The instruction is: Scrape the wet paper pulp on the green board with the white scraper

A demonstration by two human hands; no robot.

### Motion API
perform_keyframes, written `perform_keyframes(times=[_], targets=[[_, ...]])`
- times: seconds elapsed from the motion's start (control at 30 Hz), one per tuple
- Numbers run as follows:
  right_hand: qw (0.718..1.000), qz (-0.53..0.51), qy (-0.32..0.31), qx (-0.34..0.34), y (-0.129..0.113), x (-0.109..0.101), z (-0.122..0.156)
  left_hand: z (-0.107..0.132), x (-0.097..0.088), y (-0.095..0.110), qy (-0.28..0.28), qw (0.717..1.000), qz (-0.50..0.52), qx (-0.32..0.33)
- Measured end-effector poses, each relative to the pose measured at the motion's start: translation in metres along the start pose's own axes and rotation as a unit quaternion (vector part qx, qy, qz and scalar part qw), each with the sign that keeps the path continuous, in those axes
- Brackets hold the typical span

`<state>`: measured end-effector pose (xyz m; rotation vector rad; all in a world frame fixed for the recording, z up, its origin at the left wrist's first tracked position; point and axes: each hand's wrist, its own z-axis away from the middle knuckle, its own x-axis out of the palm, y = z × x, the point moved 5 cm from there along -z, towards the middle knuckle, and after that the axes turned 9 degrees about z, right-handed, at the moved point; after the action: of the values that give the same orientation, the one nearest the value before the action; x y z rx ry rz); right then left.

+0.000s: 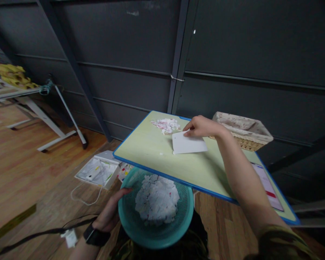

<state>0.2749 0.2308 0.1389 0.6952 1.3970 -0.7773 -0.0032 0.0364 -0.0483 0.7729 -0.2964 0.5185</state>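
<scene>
Dark wall panels close off the far side, above a wooden floor (21, 169). At the far left a second table (13, 92) is cut off by the frame, and the yellow things (13, 75) on it are too blurred to name. Near it on the floor lies a white box (99, 171), its contents hard to make out, with a thin cable (83, 198) trailing from it.

The left hand (109, 213) grips the rim of a teal basket (151, 240), its fingers mostly hidden behind the wall. The basket holds a heap of white paper scraps (157, 198), and its far rim is hidden under the near edge of the tabletop (151, 151). On the tabletop a small pile of scraps (166, 125) lies at the far side. Just right of it, the right hand (203, 127) pinches a corner of a white card (188, 143) lying flat. The forearm covers part of the tabletop. A wicker basket (260, 136) stands far right, beside a printed sheet (267, 184).
</scene>
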Motion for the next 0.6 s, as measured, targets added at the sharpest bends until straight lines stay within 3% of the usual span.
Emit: perform_keyframes(times=[0.2,0.47,0.6], targets=[[0.996,-0.035,0.078,0.008,0.005,-0.002,-0.002,-0.001,-0.001,0.0,-0.004,1.0,0.003,0.008],[0.999,0.004,0.014,-0.034,-0.012,0.008,-0.009,0.001,0.001,0.0,0.007,1.0,-0.003,0.007],[0.998,0.025,0.032,-0.037,-0.019,0.011,-0.014,0.003,0.002,0.001,0.004,1.0,-0.006,0.004]])
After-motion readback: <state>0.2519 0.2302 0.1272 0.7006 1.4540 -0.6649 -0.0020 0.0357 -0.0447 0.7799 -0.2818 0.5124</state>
